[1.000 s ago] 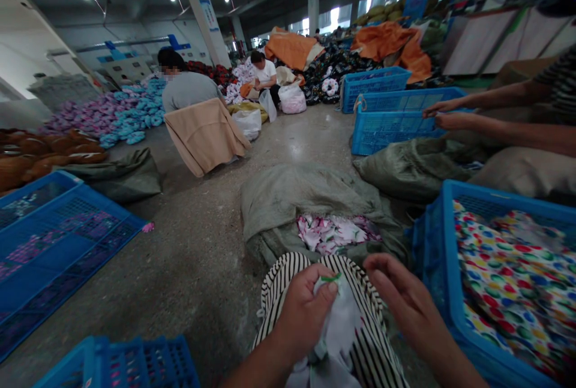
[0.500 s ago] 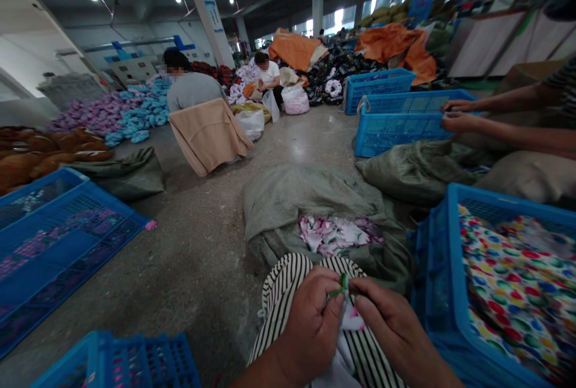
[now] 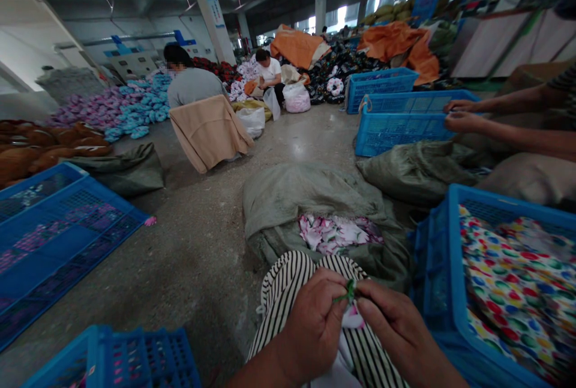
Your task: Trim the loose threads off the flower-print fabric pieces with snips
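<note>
Two hands meet over one striped lap [image 3: 281, 292]: the left hand [image 3: 317, 322] and the right hand [image 3: 396, 322] each pinch one white cloth [image 3: 353, 317] between thumb and finger. Its green end [image 3: 350, 289] sits between the fingertips, the rest hanging below them. Five blue crates [image 3: 382, 81] show; the right crate [image 3: 434, 274] holds dotted fabric [image 3: 517, 292], and pink bits [image 3: 118, 359] show through the lower left crate [image 3: 182, 349]. Of three green sacks [image 3: 135, 172], the front sack [image 3: 310, 190] holds pink and white pieces [image 3: 335, 233], just beyond the knees

dotted fabric [image 3: 517, 292] in blue crate [image 3: 432, 268]
</note>
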Demonstrator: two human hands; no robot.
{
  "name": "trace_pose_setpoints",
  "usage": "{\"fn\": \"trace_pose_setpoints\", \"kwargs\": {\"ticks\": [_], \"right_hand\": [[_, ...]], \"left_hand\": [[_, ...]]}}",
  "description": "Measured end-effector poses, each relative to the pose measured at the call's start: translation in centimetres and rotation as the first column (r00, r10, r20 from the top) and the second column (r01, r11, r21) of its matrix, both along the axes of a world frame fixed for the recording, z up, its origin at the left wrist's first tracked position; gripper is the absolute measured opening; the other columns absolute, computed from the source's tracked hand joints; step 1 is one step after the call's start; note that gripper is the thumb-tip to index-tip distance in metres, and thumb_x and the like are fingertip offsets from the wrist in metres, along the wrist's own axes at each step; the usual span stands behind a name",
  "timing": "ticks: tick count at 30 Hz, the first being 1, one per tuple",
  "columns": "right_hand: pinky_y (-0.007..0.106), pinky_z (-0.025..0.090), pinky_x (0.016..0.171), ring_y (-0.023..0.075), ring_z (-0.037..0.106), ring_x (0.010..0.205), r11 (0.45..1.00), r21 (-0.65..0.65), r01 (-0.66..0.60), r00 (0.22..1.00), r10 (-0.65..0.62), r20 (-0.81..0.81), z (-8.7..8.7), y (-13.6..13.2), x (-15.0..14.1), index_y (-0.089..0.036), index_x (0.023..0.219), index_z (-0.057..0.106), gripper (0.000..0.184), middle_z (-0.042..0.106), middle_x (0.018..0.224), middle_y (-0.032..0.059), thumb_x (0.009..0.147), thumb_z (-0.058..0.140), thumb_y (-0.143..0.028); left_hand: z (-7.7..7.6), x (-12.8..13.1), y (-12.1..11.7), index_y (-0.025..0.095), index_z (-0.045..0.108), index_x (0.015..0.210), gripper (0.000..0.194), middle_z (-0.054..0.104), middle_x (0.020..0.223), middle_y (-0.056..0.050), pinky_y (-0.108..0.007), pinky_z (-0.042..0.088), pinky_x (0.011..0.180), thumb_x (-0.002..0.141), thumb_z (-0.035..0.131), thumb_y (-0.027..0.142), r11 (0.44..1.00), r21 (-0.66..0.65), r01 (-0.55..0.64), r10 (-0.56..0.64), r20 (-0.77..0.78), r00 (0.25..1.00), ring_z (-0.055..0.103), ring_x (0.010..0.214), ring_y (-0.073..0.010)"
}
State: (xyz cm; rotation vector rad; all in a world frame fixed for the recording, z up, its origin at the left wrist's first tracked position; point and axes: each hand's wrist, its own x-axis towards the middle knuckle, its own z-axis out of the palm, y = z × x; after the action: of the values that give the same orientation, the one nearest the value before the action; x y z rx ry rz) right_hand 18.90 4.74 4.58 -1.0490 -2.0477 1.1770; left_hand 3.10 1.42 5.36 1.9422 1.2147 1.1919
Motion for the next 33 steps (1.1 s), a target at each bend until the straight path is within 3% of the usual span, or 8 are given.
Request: {"fn": "trace_pose_setpoints", "kwargs": {"ticks": [4,9,13,15,22,27,31,33], "right_hand": [[0.025,0.039,0.062,0.0159,0.052,0.067,1.000,0.009,-0.014,1.000,0.014,0.000,-0.1,0.0,0.0,-0.019,0.073,0.053,0.027,0.055,0.067,0.0008,0.088,0.036,-0.034],[0.025,0.035,0.055,0.0134,0.046,0.058,0.995,-0.099,0.014,0.992,-0.026,-0.123,-0.9,0.3,0.0,-0.018,0.065,0.053,0.031,0.050,0.060,-0.0007,0.085,0.041,-0.038],[0.022,0.025,0.042,0.0105,0.029,0.045,0.865,-0.483,0.139,0.875,-0.336,-0.350,-1.1,0.4,-0.1,-0.019,0.069,0.055,0.037,0.034,0.050,-0.0047,0.082,0.040,-0.050],[0.022,0.023,0.041,0.0100,0.027,0.044,0.808,-0.563,0.172,0.824,-0.431,-0.367,-1.0,0.3,-0.2,-0.019,0.076,0.056,0.037,0.032,0.049,-0.0057,0.078,0.043,-0.054],[0.023,0.038,0.054,0.0135,0.046,0.061,0.906,-0.285,0.312,0.873,-0.392,-0.291,-1.2,0.1,-0.1,-0.023,0.098,0.057,0.029,0.050,0.067,-0.0025,0.073,0.058,-0.038],[0.024,0.036,0.053,0.0126,0.041,0.058,0.958,-0.285,0.025,0.974,-0.088,-0.210,-1.6,1.7,0.4,-0.019,0.067,0.052,0.018,0.042,0.062,-0.0026,0.076,0.053,-0.033],[0.025,0.030,0.052,0.0119,0.037,0.056,0.980,-0.199,0.004,0.990,-0.032,-0.139,-1.2,1.8,0.0,-0.019,0.058,0.043,0.023,0.037,0.059,-0.0035,0.077,0.050,-0.030],[0.025,0.028,0.052,0.0118,0.036,0.056,0.986,-0.167,-0.009,0.992,-0.011,-0.122,-1.1,1.6,-0.1,-0.019,0.057,0.041,0.024,0.037,0.059,-0.0036,0.077,0.051,-0.028]], "left_hand": [[-0.4,0.0,0.1,0.016,0.051,0.089,0.013,0.055,0.086,-0.006,-0.025,0.043,0.075,0.083,0.041,0.010,0.995,0.104,0.002,-0.005,0.023,1.000,0.051,0.084,-0.0135],[-0.6,0.1,0.2,0.015,0.052,0.088,0.012,0.056,0.087,-0.006,-0.024,0.042,0.076,0.083,0.043,0.009,0.997,0.073,0.017,-0.018,0.022,1.000,0.051,0.085,-0.0122],[-0.5,0.2,0.4,0.015,0.054,0.082,0.009,0.056,0.083,-0.005,-0.022,0.041,0.073,0.082,0.045,0.012,0.999,-0.008,-0.033,0.034,0.113,0.993,0.052,0.082,-0.0113],[-0.5,0.3,0.5,0.015,0.055,0.078,0.009,0.056,0.082,-0.004,-0.022,0.040,0.072,0.082,0.047,0.013,0.995,-0.067,-0.069,0.079,0.161,0.984,0.053,0.080,-0.0112],[-0.5,0.3,0.8,0.015,0.060,0.080,0.014,0.056,0.082,-0.005,-0.023,0.039,0.073,0.083,0.046,0.016,0.987,-0.148,-0.067,0.092,0.167,0.982,0.052,0.081,-0.0124],[-0.3,0.0,1.0,0.015,0.061,0.080,0.015,0.055,0.077,-0.003,-0.024,0.038,0.071,0.081,0.049,0.025,0.959,-0.281,-0.026,0.111,0.289,0.951,0.051,0.077,-0.0134],[-0.4,0.1,1.2,0.015,0.060,0.076,0.018,0.053,0.072,-0.002,-0.023,0.036,0.068,0.075,0.056,0.032,0.921,-0.389,-0.018,0.147,0.304,0.941,0.049,0.072,-0.0134],[-0.8,-0.1,1.8,0.015,0.057,0.066,0.020,0.051,0.064,0.000,-0.022,0.035,0.063,0.076,0.054,0.032,0.887,-0.458,-0.058,0.252,0.375,0.892,0.047,0.065,-0.0114]]}}
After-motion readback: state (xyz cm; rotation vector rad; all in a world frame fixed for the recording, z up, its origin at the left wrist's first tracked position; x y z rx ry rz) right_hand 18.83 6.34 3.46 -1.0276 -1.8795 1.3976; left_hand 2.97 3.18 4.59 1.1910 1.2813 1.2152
